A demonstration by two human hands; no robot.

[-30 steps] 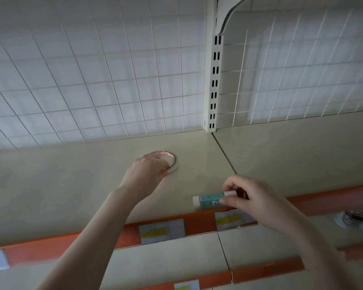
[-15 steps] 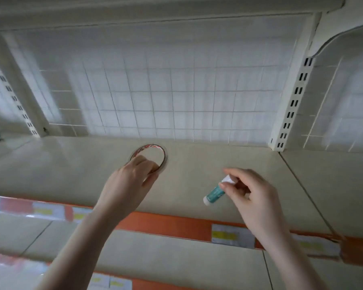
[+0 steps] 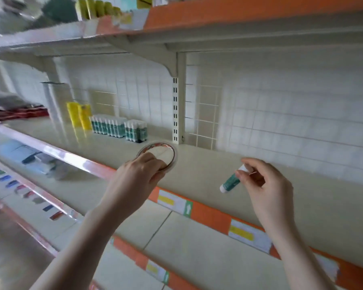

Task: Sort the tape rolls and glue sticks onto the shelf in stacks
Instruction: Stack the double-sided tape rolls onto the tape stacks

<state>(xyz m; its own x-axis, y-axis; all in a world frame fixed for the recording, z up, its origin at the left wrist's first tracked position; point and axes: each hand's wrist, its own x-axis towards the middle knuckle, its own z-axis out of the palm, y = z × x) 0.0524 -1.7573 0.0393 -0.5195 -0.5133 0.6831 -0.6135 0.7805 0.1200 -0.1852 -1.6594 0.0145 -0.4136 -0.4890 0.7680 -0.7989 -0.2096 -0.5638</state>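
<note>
My left hand (image 3: 136,176) grips a thin roll of clear tape (image 3: 165,150) by its near rim, held over the cream shelf (image 3: 208,170). My right hand (image 3: 264,183) pinches a green and white glue stick (image 3: 230,183) by its white cap, its body pointing down to the left above the shelf. Farther back on the left of the same shelf stand two groups of upright green glue sticks (image 3: 118,127), packed side by side.
Yellow packets (image 3: 80,115) stand left of the glue sticks. A white slotted upright (image 3: 175,114) and wire grid back the shelf. An orange price strip (image 3: 208,212) runs along the front edge. Another shelf hangs overhead, and lower shelves lie below.
The view has swung left and up, bringing the standing glue sticks and the upper shelf into sight. Both hands keep their hold on the tape roll and the glue stick.
</note>
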